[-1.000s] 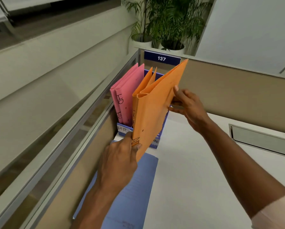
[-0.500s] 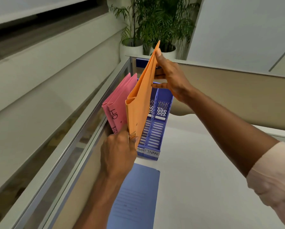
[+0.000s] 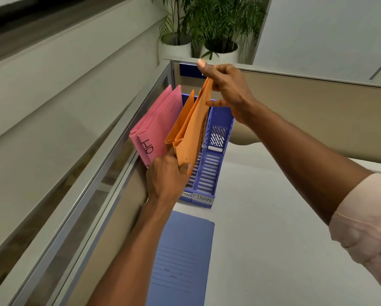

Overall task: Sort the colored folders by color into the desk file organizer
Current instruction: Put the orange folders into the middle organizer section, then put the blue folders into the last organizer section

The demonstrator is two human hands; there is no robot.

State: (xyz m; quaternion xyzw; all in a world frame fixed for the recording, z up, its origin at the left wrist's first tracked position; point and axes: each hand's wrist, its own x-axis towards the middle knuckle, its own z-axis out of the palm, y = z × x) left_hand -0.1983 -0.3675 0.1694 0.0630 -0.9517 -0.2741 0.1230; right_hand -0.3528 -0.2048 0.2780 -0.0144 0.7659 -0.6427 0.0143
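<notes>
A blue slotted file organizer stands at the desk's far left corner. Two pink folders lean in its left slot. Two orange folders stand in the middle slot. My left hand grips the lower front edge of the nearer orange folder. My right hand pinches that folder's top corner. The right slot, labelled FINANC, holds nothing. A blue folder lies flat on the desk in front of the organizer, partly under my left forearm.
A glass-topped partition runs along the left. A beige partition closes the back, with potted plants behind it. The white desk surface spreads to the right.
The orange folder has dropped lower into the middle slot and stands straighter. My right hand slid from its side up to the top corner and came down with it.
</notes>
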